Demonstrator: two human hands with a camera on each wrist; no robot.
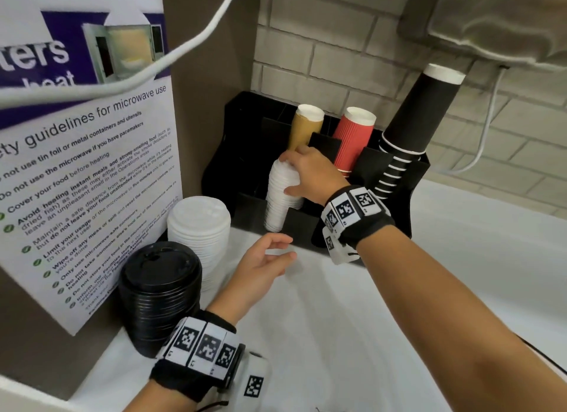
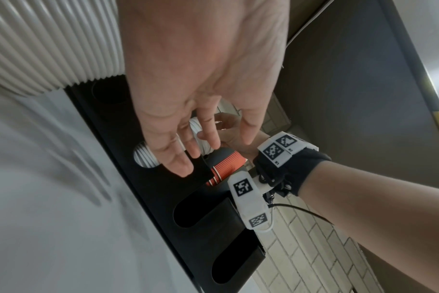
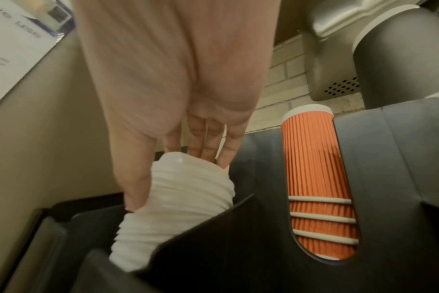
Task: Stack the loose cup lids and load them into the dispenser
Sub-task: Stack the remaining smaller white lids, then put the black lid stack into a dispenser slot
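Observation:
A tall stack of small white lids (image 1: 280, 197) (image 3: 173, 208) (image 2: 148, 156) leans in the front left slot of the black dispenser (image 1: 245, 141) (image 3: 238, 247). My right hand (image 1: 291, 175) (image 3: 178, 174) grips its upper end, fingers over the top and thumb on the side. My left hand (image 1: 276, 252) (image 2: 188, 150) hovers open just in front of the dispenser, holding nothing. On the counter at left stand a stack of wider white lids (image 1: 199, 227) (image 2: 50, 45) and a stack of black lids (image 1: 159, 289).
Brown cups (image 1: 306, 126), red ribbed cups (image 1: 352, 141) (image 3: 318, 178) and black cups (image 1: 411, 123) stick out of the dispenser's rear slots. A microwave poster (image 1: 76, 181) covers the left wall. A white cable (image 1: 184, 52) hangs overhead. The white counter (image 1: 429, 289) runs right.

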